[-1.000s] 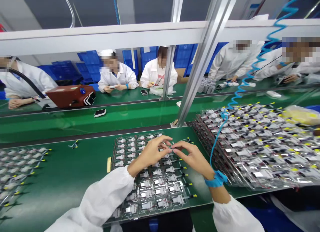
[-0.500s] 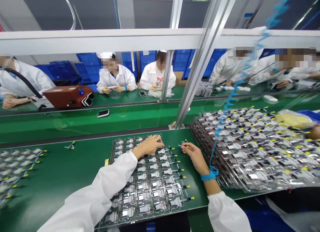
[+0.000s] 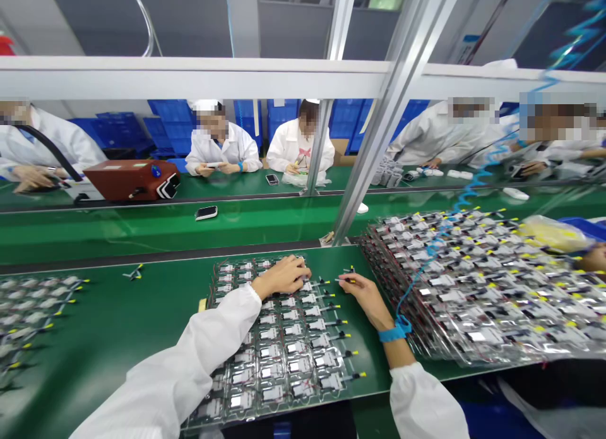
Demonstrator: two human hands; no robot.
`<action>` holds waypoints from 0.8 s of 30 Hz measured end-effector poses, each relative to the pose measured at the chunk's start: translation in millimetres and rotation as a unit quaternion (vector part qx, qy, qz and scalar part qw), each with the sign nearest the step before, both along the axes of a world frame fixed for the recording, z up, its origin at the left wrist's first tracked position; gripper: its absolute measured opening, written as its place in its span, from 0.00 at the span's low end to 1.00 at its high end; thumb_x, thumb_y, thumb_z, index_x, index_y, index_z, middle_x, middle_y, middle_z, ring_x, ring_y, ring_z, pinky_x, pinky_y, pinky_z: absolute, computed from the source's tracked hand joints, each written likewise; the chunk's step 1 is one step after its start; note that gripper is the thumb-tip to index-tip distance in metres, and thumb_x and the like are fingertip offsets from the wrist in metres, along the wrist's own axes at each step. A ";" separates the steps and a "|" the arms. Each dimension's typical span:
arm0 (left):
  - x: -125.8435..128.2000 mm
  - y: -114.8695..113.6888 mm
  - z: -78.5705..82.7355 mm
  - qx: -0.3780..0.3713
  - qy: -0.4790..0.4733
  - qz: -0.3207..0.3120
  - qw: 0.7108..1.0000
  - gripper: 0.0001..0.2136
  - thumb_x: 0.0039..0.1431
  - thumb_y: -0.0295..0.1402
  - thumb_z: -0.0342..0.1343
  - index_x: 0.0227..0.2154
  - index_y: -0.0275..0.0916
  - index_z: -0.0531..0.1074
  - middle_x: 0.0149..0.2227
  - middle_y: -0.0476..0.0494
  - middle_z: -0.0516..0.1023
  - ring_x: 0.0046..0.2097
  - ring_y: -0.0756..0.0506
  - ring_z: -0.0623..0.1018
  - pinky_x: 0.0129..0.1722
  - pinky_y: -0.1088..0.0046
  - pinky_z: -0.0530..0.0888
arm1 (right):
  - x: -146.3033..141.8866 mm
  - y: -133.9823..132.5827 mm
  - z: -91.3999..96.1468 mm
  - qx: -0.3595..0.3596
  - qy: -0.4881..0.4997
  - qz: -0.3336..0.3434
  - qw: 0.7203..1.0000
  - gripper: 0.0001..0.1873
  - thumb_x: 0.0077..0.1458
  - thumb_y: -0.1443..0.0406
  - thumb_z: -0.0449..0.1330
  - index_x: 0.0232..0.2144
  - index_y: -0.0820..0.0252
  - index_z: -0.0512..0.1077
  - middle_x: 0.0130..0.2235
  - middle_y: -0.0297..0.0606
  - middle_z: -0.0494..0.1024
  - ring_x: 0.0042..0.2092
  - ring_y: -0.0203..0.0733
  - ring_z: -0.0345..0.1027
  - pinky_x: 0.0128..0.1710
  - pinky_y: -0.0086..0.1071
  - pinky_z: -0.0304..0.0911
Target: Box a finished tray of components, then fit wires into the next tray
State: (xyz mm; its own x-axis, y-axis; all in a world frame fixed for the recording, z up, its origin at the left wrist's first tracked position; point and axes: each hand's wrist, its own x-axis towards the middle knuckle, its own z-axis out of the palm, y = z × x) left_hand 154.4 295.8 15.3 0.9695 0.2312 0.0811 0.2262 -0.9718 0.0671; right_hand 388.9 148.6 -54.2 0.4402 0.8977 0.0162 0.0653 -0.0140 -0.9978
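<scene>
- Against the view from half a second earlier, little has changed: the right hand (image 3: 363,298) sits slightly nearer the tray and lower, and the left hand (image 3: 283,277) stays in nearly the same place.
- The left hand is laid curled over the far right part of a clear plastic tray (image 3: 265,408) of wired battery packs (image 3: 293,347). Its fingers are not spread, but whether anything is gripped cannot be told, as the area beneath the palm is hidden.
- A yellow-tipped lead (image 3: 345,280) appears pinched between the right thumb and fingers, just beside the tray's right edge. The contact is small and hard to make out.
- Other yellow-tipped leads (image 3: 341,323) are lined up along that edge, below the right hand.
- A blue wrist strap (image 3: 392,333) is worn on the right wrist, and a coiled blue cord (image 3: 466,196) is seen rising from it, blurred.
- A stack of filled trays (image 3: 478,287) is placed to the right, cut off by the frame edge. Another tray (image 3: 28,319) is cut off on the left.
- A loose connector (image 3: 133,273) is lying on the green workbench (image 3: 118,325).
- Co-workers (image 3: 222,145) are seated at a further bench beyond an aluminium upright (image 3: 379,129).
</scene>
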 end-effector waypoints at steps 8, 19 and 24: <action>-1.5 -1.8 -7.7 -0.109 -0.075 0.066 0.989 0.09 0.68 0.39 0.54 0.46 0.42 0.73 0.45 0.43 0.77 0.48 0.42 0.75 0.52 0.65 0.69 | -2.3 17.6 23.6 0.005 -0.081 0.054 0.995 0.22 0.43 0.47 0.69 0.32 0.59 0.81 0.33 0.40 0.81 0.33 0.43 0.72 0.35 0.36 0.66; -2.3 -3.8 -16.1 -0.191 -0.120 0.118 0.967 0.12 0.64 0.40 0.61 0.46 0.40 0.79 0.44 0.42 0.82 0.47 0.42 0.77 0.51 0.66 0.70 | -34.7 60.1 34.7 0.004 -0.192 0.176 0.965 0.10 0.47 0.56 0.65 0.30 0.55 0.82 0.33 0.36 0.82 0.35 0.44 0.72 0.39 0.35 0.64; -1.6 -5.7 -17.7 -0.203 -0.134 0.120 0.963 0.11 0.64 0.39 0.62 0.45 0.39 0.79 0.43 0.42 0.82 0.47 0.43 0.77 0.51 0.67 0.70 | -32.1 59.5 25.0 -0.005 -0.189 0.176 0.966 0.13 0.50 0.54 0.64 0.31 0.55 0.82 0.34 0.38 0.83 0.36 0.46 0.74 0.40 0.36 0.65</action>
State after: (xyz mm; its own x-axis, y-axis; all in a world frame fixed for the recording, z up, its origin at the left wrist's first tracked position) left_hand 152.8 290.1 -2.4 0.8411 0.5110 0.1771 0.3621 -0.7754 0.5174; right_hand 356.8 208.1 -29.2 0.0721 0.9916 0.1075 0.4272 0.0667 -0.9017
